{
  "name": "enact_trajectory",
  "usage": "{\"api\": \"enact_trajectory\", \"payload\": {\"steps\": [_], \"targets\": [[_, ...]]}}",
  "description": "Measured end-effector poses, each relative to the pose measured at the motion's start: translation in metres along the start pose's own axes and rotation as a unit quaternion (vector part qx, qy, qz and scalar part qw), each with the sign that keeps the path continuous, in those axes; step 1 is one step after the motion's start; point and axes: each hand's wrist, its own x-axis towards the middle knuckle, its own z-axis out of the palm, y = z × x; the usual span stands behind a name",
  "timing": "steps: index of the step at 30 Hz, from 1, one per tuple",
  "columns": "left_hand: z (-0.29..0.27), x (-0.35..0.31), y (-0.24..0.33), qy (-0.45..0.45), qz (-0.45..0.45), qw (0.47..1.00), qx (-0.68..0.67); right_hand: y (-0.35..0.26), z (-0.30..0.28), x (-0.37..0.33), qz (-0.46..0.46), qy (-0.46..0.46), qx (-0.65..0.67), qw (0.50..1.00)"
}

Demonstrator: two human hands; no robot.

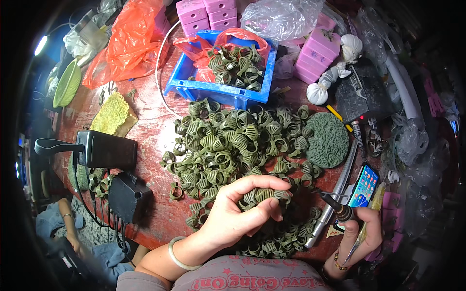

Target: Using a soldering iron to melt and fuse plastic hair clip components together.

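My left hand (pixel 245 206) is closed, with thumb and fingers curled round a green slatted ring (pixel 264 195). Beneath and beyond it spreads a heap of similar green rings (pixel 213 140), with more rings (pixel 276 242) close to my body. To the right, my right hand (pixel 361 233) grips a pen-shaped tool (pixel 344 212) with a dark handle and thin metal tip. That tip points left toward the ring, apart from it. A slim metal piece (pixel 355 250) also lies along my right palm.
A blue bin (pixel 218 92) with red plastic and rings stands at the back. On the right are a tapered metal ring mandrel (pixel 335 203), a lit phone (pixel 365 186), a round green pad (pixel 327 139) and a black box (pixel 364 94). Black devices (pixel 109 150) stand left; another person's arm (pixel 68 220) shows beyond.
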Motion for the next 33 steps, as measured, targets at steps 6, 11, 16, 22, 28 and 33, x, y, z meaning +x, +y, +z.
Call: {"api": "enact_trajectory", "payload": {"steps": [6, 11, 16, 22, 28, 33], "targets": [[0.0, 0.0, -0.002, 0.018, 0.009, 0.999, -0.038, -0.001, 0.001, 0.001, -0.028, -0.017, -0.03, 0.999], [0.0, -0.001, 0.009, -0.016, -0.042, 0.998, -0.053, 0.0, -0.002, 0.0, -0.057, -0.037, -0.06, 0.996], [0.0, -0.001, 0.001, -0.002, -0.021, 0.997, -0.076, 0.002, -0.003, 0.002, -0.083, -0.08, -0.058, 0.992], [0.003, -0.001, 0.008, -0.01, -0.036, 0.996, -0.077, 0.003, 0.0, 0.0, -0.074, -0.061, -0.067, 0.993], [0.004, 0.0, 0.008, -0.005, -0.031, 0.997, -0.067, 0.003, 0.002, 0.001, -0.09, -0.06, -0.069, 0.992], [0.003, -0.001, 0.007, -0.009, -0.031, 0.997, -0.074, 0.002, 0.003, 0.001, -0.091, -0.059, -0.071, 0.992]]}}
